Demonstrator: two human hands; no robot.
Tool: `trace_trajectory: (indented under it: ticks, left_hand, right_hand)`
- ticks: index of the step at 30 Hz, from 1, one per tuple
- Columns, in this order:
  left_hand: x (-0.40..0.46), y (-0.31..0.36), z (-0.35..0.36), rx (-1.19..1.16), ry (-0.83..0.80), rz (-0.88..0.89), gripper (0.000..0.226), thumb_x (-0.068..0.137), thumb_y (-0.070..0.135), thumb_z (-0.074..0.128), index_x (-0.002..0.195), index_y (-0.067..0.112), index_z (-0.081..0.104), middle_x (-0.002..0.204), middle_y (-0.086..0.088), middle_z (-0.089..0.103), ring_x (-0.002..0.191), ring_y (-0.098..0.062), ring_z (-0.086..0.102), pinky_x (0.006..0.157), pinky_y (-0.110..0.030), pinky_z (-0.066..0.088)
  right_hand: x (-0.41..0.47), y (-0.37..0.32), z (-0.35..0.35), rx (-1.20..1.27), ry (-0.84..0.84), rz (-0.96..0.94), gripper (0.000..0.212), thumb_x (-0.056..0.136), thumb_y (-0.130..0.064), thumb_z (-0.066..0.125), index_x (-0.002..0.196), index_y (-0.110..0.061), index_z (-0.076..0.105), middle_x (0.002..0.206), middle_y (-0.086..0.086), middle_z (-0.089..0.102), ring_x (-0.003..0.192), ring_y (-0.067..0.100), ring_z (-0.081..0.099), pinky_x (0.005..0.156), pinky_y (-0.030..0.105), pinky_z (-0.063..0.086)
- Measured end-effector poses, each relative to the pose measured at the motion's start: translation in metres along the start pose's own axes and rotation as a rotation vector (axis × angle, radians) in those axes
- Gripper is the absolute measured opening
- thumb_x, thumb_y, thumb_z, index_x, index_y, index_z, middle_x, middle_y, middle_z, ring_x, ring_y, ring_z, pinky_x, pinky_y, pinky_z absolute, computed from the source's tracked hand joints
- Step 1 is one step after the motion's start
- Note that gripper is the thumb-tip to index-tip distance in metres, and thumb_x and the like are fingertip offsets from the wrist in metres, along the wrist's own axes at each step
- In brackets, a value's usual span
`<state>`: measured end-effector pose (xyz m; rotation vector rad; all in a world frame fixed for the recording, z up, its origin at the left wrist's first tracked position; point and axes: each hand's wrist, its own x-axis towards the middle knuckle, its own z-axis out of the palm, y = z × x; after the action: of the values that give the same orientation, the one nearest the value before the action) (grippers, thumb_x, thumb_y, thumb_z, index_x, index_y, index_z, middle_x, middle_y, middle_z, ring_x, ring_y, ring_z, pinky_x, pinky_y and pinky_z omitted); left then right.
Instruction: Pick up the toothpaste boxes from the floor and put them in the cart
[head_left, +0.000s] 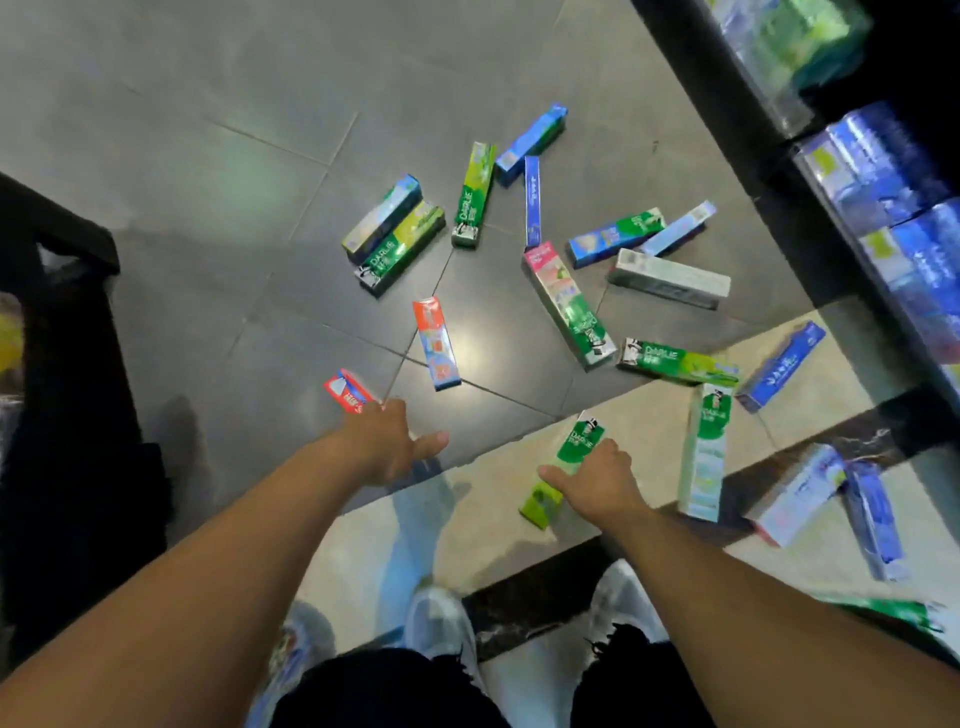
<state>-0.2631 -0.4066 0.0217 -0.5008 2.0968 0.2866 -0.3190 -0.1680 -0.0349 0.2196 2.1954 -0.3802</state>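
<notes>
gripping a green box (577, 451), right hand (602, 483) hiding its middle

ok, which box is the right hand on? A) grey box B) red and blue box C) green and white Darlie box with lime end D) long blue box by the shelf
C: the right hand grips the green and white Darlie toothpaste box with the lime-green end; the small red and blue box is at the left hand.

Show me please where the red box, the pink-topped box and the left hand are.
red box (347, 396), head view, on its visible red face.
pink-topped box (567, 305), head view, middle of its long face.
left hand (387, 447), head view, back of the hand.
</notes>
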Motion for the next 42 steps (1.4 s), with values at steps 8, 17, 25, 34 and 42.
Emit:
trace_trajectory:
  ticks: [8, 17, 25, 34, 42]
  left_hand:
    - [0.112, -0.014, 0.041, -0.009, 0.055, -0.001, 0.082, 0.091, 0.070, 0.037, 0.147, 0.011, 0.033, 0.149, -0.017, 0.041, 0.131, -0.035, 0.047, 0.106, -0.044, 0.042]
    - [0.146, -0.023, 0.058, -0.053, 0.092, 0.016, 0.081, 0.092, 0.070, 0.036, 0.150, 0.012, 0.030, 0.149, -0.016, 0.039, 0.130, -0.034, 0.048, 0.102, -0.043, 0.044]
    - [0.162, -0.059, 0.051, -0.332, 0.299, -0.284, 0.079, 0.089, 0.062, 0.056, 0.136, 0.002, 0.034, 0.136, -0.023, 0.049, 0.122, -0.037, 0.053, 0.094, -0.045, 0.047]
    - [0.191, -0.074, 0.093, -0.723, 0.179, -0.540, 0.104, 0.087, 0.063, 0.060, 0.149, -0.003, 0.009, 0.144, -0.024, 0.043, 0.122, -0.040, 0.055, 0.101, -0.050, 0.049]
    - [0.211, -0.056, 0.113, -0.912, 0.230, -0.544, 0.082, 0.084, 0.039, 0.075, 0.138, 0.001, 0.027, 0.128, -0.020, 0.057, 0.102, -0.039, 0.066, 0.082, -0.047, 0.060]
  right_hand:
    - [0.107, 0.023, 0.073, 0.138, 0.166, 0.185, 0.102, 0.073, -0.055, 0.080, 0.138, 0.003, 0.029, 0.137, 0.019, 0.040, 0.130, 0.035, 0.042, 0.104, 0.042, 0.040]
    - [0.138, 0.027, 0.108, 0.289, 0.206, 0.267, 0.084, 0.074, -0.022, 0.086, 0.135, -0.003, 0.032, 0.134, 0.020, 0.043, 0.121, 0.042, 0.051, 0.098, 0.049, 0.046]
    - [0.129, -0.019, 0.042, 0.527, -0.053, -0.116, 0.057, 0.075, 0.002, 0.081, 0.116, -0.016, 0.046, 0.106, 0.006, 0.067, 0.096, 0.029, 0.067, 0.085, 0.052, 0.058]
    - [0.105, -0.041, -0.001, 0.611, -0.125, -0.328, 0.066, 0.079, 0.007, 0.075, 0.134, -0.011, 0.044, 0.082, -0.005, 0.066, 0.073, 0.016, 0.070, 0.052, 0.030, 0.055]
    - [0.113, -0.029, -0.006, 0.586, -0.078, -0.350, 0.073, 0.077, 0.006, 0.078, 0.139, -0.015, 0.045, 0.088, -0.007, 0.060, 0.079, 0.015, 0.066, 0.058, 0.031, 0.052]
